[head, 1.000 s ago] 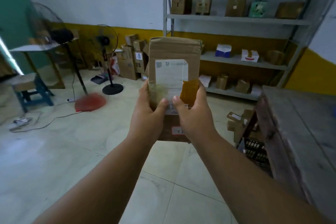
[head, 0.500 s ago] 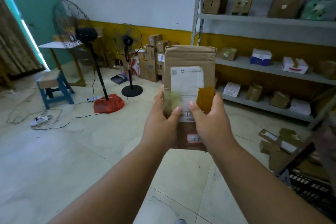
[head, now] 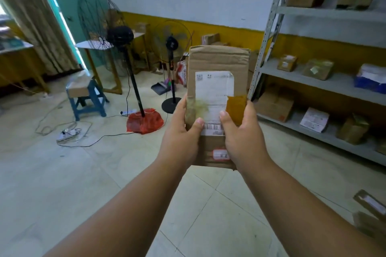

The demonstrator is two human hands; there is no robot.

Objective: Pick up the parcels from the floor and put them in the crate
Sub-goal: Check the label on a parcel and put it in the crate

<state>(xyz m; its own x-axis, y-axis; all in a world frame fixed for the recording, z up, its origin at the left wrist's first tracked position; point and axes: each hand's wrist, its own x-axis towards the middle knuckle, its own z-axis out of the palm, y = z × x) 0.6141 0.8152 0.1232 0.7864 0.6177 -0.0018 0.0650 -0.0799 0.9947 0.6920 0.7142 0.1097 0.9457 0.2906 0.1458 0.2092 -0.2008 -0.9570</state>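
Fingers of both hands wrap the lower half of the parcel [head: 217,89], the left hand [head: 180,133] on its left edge and the right hand [head: 243,137] on its right, thumbs pressed flat on the label side, holding it upright at chest height above the floor [head: 83,173], with no crate in view. To carry well, I judge the two-sided hold should stay even so the flat box does not twist. Finding the crate comes first; then lower the parcel in flat rather than dropping it on an edge.
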